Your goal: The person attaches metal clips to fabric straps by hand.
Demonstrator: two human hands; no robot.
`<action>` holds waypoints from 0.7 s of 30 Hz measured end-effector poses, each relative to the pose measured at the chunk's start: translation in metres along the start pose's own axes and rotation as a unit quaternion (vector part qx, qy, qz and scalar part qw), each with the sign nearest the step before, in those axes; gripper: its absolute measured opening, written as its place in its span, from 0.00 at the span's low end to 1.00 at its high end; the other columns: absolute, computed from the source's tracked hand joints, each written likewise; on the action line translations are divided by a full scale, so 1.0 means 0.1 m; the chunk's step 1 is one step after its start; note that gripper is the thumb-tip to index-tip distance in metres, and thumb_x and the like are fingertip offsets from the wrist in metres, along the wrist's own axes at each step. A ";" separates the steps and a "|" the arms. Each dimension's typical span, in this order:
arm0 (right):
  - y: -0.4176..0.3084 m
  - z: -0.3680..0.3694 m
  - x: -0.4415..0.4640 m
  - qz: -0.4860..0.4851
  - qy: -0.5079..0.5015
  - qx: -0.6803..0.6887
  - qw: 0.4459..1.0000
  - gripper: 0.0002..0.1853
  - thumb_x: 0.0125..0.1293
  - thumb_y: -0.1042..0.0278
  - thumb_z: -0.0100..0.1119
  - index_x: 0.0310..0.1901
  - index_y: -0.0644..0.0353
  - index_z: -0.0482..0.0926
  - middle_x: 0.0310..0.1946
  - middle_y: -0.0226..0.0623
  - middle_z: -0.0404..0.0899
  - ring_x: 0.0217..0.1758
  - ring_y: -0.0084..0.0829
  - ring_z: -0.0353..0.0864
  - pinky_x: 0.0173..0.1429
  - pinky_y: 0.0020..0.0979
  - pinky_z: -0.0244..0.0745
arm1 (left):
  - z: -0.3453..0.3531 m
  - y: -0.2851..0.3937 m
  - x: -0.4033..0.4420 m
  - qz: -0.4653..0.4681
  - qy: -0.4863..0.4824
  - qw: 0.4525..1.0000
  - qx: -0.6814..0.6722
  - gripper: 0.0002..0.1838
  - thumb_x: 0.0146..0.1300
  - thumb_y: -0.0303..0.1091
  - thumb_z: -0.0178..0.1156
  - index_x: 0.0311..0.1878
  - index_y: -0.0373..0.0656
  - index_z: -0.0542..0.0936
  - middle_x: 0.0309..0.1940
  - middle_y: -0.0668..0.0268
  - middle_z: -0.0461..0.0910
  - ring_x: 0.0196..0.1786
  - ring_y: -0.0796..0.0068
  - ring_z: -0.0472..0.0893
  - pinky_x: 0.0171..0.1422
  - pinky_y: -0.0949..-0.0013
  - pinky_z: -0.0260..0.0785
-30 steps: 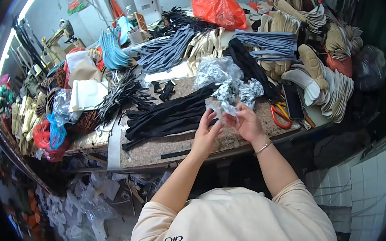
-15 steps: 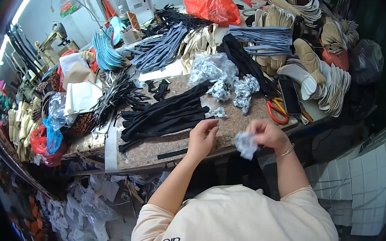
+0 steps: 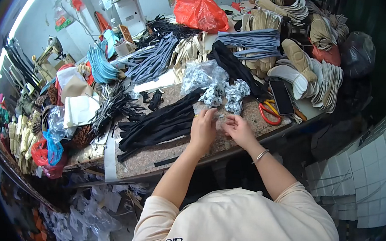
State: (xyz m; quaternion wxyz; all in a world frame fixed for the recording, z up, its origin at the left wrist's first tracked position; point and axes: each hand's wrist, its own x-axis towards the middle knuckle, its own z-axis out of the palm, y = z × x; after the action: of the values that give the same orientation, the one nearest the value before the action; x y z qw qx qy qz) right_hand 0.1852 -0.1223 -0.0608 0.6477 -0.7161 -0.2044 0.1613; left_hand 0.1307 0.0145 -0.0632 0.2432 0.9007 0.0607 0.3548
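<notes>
My left hand [image 3: 204, 129] is over the front of the stone-topped table, fingers bent and drawn together beside a bundle of black fabric strips [image 3: 160, 123]. Close by on its right, my right hand [image 3: 239, 131] has thumb and fingertips pinched. Something small and pale shows between the two sets of fingertips, too small to name. Just behind the hands lie crumpled silvery clumps [image 3: 236, 96] and a clear plastic bag [image 3: 201, 75] with more of the same. A single black strip [image 3: 165, 161] rests near the table's front edge.
Red-handled pliers or cutters [image 3: 270, 114] and a phone [image 3: 281, 97] lie to the right. Stacked insoles [image 3: 327, 86], blue-grey strips [image 3: 250, 44] and a red plastic bag [image 3: 201, 10] stand behind. Dark thin strips [image 3: 116, 102] are heaped at left.
The crumpled whitish piece in my right hand is no longer seen there. My right hand has moved left and up to my left hand, and their fingertips now nearly meet. The view has shifted slightly.
</notes>
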 end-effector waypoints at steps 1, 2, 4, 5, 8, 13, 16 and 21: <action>-0.01 0.03 0.01 -0.003 0.005 0.004 1.000 0.06 0.60 0.76 0.57 0.39 0.65 0.76 0.25 0.31 0.77 0.26 0.18 0.74 0.30 0.16 0.70 | -0.07 0.08 0.00 -0.005 -0.006 0.999 -0.044 0.16 0.48 0.20 0.59 0.43 0.42 0.78 0.36 0.63 0.77 0.31 0.65 0.75 0.34 0.71 0.67; -0.02 0.06 0.02 -0.030 0.004 0.012 0.999 0.06 0.60 0.75 0.57 0.39 0.65 0.76 0.25 0.31 0.77 0.25 0.19 0.74 0.29 0.17 0.70 | -0.13 0.16 -0.02 -0.012 -0.012 0.996 -0.087 0.16 0.49 0.20 0.59 0.44 0.41 0.77 0.35 0.63 0.77 0.29 0.69 0.74 0.33 0.73 0.67; -0.05 0.10 0.02 -0.085 0.000 0.026 0.996 0.06 0.61 0.74 0.57 0.38 0.66 0.77 0.24 0.31 0.77 0.23 0.19 0.73 0.28 0.18 0.70 | -0.21 0.24 -0.10 -0.045 -0.020 0.988 -0.144 0.15 0.51 0.20 0.59 0.44 0.40 0.77 0.34 0.64 0.77 0.29 0.72 0.74 0.32 0.74 0.67; -0.06 0.12 0.03 -0.114 -0.003 0.033 0.993 0.06 0.61 0.74 0.57 0.38 0.66 0.77 0.24 0.31 0.77 0.22 0.19 0.72 0.27 0.18 0.69 | -0.25 0.26 -0.14 -0.081 -0.025 0.976 -0.201 0.13 0.54 0.20 0.58 0.45 0.39 0.77 0.33 0.65 0.77 0.28 0.76 0.73 0.32 0.76 0.66; -0.08 0.15 0.01 -0.113 -0.066 0.043 0.990 0.05 0.61 0.74 0.56 0.37 0.66 0.77 0.24 0.31 0.76 0.22 0.19 0.72 0.27 0.18 0.69 | -0.36 0.15 -0.25 -0.280 -0.052 0.864 -0.416 0.10 0.57 0.21 0.57 0.44 0.38 0.77 0.33 0.67 0.77 0.31 0.79 0.73 0.34 0.79 0.66; -0.15 0.12 -0.11 0.015 -0.149 0.228 0.962 0.04 0.62 0.75 0.56 0.36 0.65 0.77 0.23 0.30 0.76 0.22 0.18 0.71 0.27 0.18 0.68 | -0.41 0.26 -0.40 -0.329 0.008 0.776 -0.538 0.10 0.58 0.22 0.58 0.44 0.36 0.78 0.32 0.67 0.77 0.30 0.80 0.74 0.35 0.80 0.67; -0.23 0.17 -0.18 0.139 -0.170 0.401 0.889 0.03 0.61 0.75 0.57 0.35 0.64 0.77 0.22 0.29 0.75 0.23 0.17 0.71 0.28 0.18 0.68 | -0.41 0.35 -0.46 -0.189 0.086 0.879 -0.429 0.10 0.58 0.22 0.58 0.44 0.37 0.78 0.31 0.67 0.77 0.31 0.80 0.74 0.36 0.80 0.67; -0.33 0.24 -0.23 -0.075 -0.063 0.089 0.991 0.02 0.60 0.75 0.59 0.33 0.63 0.77 0.21 0.28 0.75 0.22 0.16 0.70 0.27 0.17 0.67 | -0.59 0.41 -0.44 -0.046 0.068 0.985 -0.151 0.11 0.59 0.22 0.57 0.46 0.35 0.77 0.34 0.66 0.78 0.35 0.80 0.75 0.41 0.80 0.67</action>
State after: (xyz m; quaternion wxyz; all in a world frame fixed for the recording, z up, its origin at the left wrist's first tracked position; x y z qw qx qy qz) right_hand 0.1510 -0.1105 -0.0314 0.7049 -0.6267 -0.2826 0.1744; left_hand 0.0563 -0.0105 -0.0331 0.3873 0.8239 0.0638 0.4089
